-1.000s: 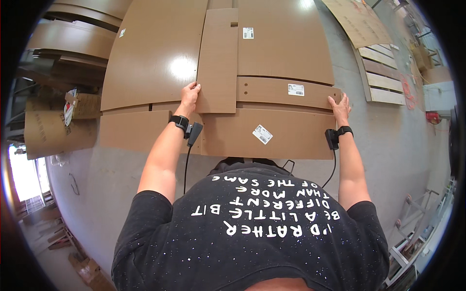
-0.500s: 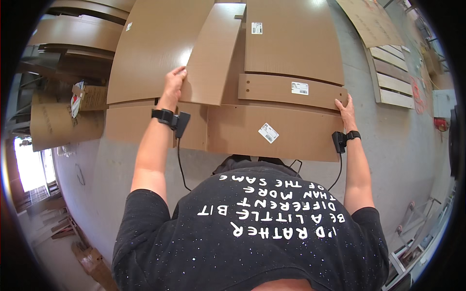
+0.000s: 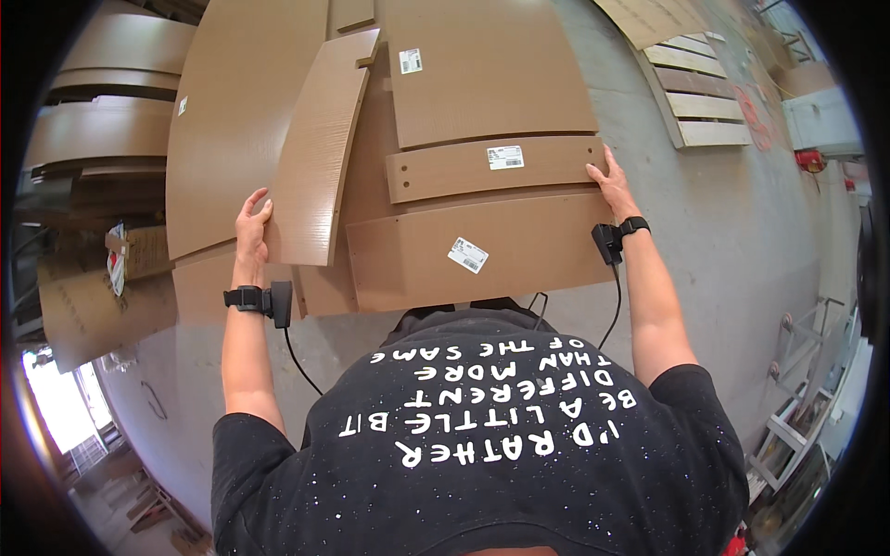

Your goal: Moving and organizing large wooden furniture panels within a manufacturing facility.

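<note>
Across a broad layer of brown panels, a person in a dark, white-lettered shirt (image 3: 464, 463) reaches out with both arms, one hand to each side. The left hand (image 3: 252, 230) is at the near left edge of a long notched panel (image 3: 320, 153), its thumb against the edge; whether the fingers grasp it cannot be told. That panel lies aslant, its far end farther right than its near end, overlapping a large panel (image 3: 236, 111) on the left, with the notch at its far right corner.

The right hand (image 3: 614, 183) touches the right end of a narrow panel (image 3: 454, 173), thumb toward its upper face and fingers at the end; how firmly it holds cannot be told. A white label (image 3: 505, 157) marks this strip, and two holes show at its left end. It lies between a larger panel (image 3: 491, 79) on the far side and a wide labelled panel (image 3: 528, 236) on the near side.

Black straps (image 3: 246, 298) circle both wrists, each bearing a small cabled device (image 3: 282, 304). Curved brown boards (image 3: 111, 134) are stacked at far left, near cardboard (image 3: 102, 315); a slatted wooden pallet (image 3: 700, 108) rests on the gray floor (image 3: 714, 269) at far right.
</note>
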### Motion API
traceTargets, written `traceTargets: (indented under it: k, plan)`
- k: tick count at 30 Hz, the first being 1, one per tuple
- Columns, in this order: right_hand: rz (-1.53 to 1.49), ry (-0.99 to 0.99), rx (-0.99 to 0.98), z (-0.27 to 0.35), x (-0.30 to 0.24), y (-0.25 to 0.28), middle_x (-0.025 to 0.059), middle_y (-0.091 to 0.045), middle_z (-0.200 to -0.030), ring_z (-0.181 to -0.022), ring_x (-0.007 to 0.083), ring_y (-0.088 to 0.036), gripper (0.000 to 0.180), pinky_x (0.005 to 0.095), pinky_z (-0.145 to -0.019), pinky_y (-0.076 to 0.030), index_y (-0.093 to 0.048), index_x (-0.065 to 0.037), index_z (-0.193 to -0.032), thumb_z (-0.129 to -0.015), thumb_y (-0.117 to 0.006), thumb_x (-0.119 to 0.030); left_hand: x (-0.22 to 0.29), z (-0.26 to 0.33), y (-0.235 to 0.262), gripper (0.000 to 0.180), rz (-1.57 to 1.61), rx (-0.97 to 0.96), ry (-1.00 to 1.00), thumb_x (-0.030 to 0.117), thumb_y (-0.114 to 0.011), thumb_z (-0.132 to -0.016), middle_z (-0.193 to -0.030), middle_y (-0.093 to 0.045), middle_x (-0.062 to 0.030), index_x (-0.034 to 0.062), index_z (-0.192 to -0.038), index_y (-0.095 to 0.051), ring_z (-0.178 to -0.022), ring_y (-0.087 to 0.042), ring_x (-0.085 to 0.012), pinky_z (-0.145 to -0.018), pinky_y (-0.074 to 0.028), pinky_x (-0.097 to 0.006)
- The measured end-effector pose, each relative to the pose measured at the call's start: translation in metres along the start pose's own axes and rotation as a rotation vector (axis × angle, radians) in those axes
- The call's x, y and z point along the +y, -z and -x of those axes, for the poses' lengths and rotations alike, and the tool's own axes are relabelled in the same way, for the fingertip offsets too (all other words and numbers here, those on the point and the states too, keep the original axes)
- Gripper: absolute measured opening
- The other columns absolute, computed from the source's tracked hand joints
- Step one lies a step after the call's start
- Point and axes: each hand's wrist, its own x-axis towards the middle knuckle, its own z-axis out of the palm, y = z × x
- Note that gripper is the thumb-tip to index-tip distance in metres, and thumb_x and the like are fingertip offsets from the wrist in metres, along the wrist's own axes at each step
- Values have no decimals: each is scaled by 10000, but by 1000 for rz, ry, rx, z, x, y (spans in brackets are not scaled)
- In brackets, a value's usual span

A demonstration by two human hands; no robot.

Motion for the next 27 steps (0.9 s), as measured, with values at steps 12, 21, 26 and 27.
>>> traceTargets:
  k: [12, 21, 26, 27]
  plan:
    - [758, 545, 355, 5, -44, -22, 147, -415, -1234, -1114, 284, -397, 543, 350, -937, -310, -382, -27, -1213, -718, -594, -100, -6, 39, -18, 231, 42, 102, -70, 24, -576, -780, -841, -573, -39, 57, -1008, -554, -718, -535, -93, -623, -454, -219]
    - [-421, -80, -688, 86, -142, -193, 33, -542, -766, -658, 104, -505, 492, 234, -576, -440, -336, -36, -1265, -849, -524, -221, -30, 23, -87, 224, 281, 115, -88, 17, -555, -787, -841, -581, -87, 49, -1008, -530, -739, -553, -147, -625, -477, -279]
    - [-580, -200, -769, 105, -174, -225, 100, -531, -963, -757, 164, -554, 628, 290, -661, -509, -171, -19, -1312, -845, -521, -249, -24, 12, -95, 236, 320, 73, -27, 26, -550, -792, -798, -591, -105, 52, -1024, -513, -711, -560, -145, -608, -481, -276]
    - [-553, -171, -783, 103, -173, -228, 87, -536, -925, -702, 140, -553, 601, 269, -629, -508, -206, -9, -1294, -842, -528, -240, -22, 13, -97, 236, 329, 67, -51, 26, -550, -792, -798, -591, -105, 52, -1024, -513, -711, -560, -145, -608, -481, -276]
